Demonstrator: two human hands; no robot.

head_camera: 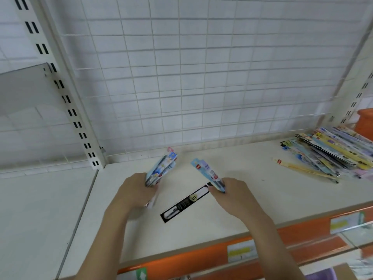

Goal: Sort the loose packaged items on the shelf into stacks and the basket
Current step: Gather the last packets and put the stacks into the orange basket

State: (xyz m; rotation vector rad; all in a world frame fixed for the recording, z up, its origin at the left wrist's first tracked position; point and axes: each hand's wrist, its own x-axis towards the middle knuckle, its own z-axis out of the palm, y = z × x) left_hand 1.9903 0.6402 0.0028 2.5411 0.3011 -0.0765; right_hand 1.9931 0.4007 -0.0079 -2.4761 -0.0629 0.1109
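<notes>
Left hand point(134, 194) gripping a packet bundle point(161, 170), right hand point(232, 194) pinching packets point(207, 174) (black packet point(186, 203) between), bare shelf point(252, 199) around.

A round sticker reading "5" sits on the black pen package point(186, 203).

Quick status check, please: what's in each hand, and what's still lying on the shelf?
Left hand grips a blue packet bundle. Right hand grips slim packets. Black packet lies between; mixed pile far right.
</notes>
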